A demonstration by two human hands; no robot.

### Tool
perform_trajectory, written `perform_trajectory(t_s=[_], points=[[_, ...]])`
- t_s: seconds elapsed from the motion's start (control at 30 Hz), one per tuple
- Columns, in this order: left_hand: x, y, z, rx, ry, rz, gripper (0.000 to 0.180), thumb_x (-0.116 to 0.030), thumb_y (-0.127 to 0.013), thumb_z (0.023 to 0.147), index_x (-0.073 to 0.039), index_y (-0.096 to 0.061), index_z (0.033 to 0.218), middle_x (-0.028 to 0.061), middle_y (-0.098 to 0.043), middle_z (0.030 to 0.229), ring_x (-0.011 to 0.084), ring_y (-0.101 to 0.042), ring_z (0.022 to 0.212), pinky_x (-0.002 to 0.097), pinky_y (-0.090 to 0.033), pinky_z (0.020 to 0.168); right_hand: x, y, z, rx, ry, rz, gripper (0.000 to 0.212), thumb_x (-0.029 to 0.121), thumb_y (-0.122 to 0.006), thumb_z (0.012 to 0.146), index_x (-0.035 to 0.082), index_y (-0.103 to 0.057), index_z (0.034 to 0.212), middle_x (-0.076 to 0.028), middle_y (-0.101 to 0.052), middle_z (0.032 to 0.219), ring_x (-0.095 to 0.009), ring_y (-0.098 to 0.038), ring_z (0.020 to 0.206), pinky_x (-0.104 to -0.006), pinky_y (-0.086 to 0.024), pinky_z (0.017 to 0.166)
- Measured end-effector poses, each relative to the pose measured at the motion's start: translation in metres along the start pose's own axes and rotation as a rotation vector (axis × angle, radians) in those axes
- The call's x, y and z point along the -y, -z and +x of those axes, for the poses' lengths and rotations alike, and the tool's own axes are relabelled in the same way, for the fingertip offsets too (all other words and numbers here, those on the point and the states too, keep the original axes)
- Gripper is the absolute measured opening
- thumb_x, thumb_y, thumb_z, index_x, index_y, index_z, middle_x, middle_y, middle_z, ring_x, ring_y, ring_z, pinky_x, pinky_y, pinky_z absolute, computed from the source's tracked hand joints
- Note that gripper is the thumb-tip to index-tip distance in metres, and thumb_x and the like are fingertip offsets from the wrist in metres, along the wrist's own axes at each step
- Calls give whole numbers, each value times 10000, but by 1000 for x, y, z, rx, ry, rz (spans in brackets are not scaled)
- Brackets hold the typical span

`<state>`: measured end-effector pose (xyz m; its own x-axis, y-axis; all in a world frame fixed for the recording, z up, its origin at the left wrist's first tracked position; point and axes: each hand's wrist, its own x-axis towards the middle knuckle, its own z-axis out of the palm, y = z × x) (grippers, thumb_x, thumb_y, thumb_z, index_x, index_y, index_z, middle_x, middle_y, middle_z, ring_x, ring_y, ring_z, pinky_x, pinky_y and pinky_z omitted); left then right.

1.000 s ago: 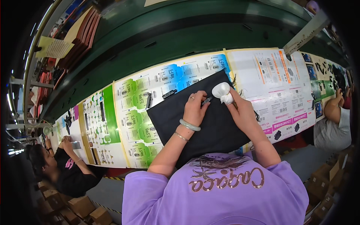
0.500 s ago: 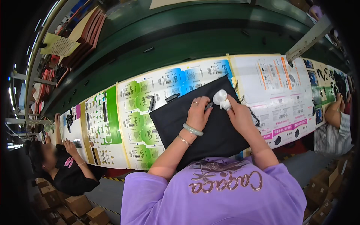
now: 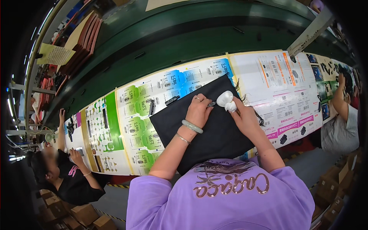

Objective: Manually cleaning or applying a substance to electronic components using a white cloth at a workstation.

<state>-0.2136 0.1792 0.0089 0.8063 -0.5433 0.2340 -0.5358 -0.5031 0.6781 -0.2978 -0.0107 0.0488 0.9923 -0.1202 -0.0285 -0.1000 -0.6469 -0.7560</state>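
My left hand (image 3: 198, 110) is closed, pinching a small dark grey piece (image 3: 212, 104) between thumb and fingertips. Just to the right of it, my right hand (image 3: 240, 114) grips a bunched white cloth (image 3: 226, 99) whose rounded pad faces the piece. Both hands are over a black cloth (image 3: 214, 142) spread on the worktable. Exactly what the grey piece is cannot be made out at this size. Left of the black cloth's upper edge lie two small black devices, one black device (image 3: 172, 100) near its edge and another black device (image 3: 151, 107) farther left.
Printed sheets (image 3: 134, 115) cover the table. Beyond it runs a green conveyor belt (image 3: 184, 42) with scattered dark pieces. A metal post (image 3: 310, 37) rises at the right. One co-worker in black (image 3: 76, 176) is at the left, another in stripes (image 3: 339, 136) at the right. Cardboard boxes (image 3: 82, 212) stand behind.
My left hand has turned slightly and the grey piece shows more plainly, a little apart from the white cloth. Pieces on the belt have shifted left. The right co-worker's arm has risen.
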Motion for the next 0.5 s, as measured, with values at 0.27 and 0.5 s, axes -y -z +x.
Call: perform_trajectory(t_s=[0.27,0.5], points=[[6,-6,-3,-65,-43,3,245,-11,-764,727,19,-705,963,124,-591,864,315,-606,826,404,-504,742,2,-3,0,47,21,-212,520,76,-601,878,89,-478,1383,-224,-655,821,-422,-645,774,-505,-491,673],[5,-4,3,-28,-24,2,239,-13,-759,716,11,-694,945,126,-594,867,328,-610,835,411,-504,744,-11,-16,4,60,60,-188,545,90,-600,865,94,-452,1390,-229,-657,809,-418,-645,749,-518,-500,673]])
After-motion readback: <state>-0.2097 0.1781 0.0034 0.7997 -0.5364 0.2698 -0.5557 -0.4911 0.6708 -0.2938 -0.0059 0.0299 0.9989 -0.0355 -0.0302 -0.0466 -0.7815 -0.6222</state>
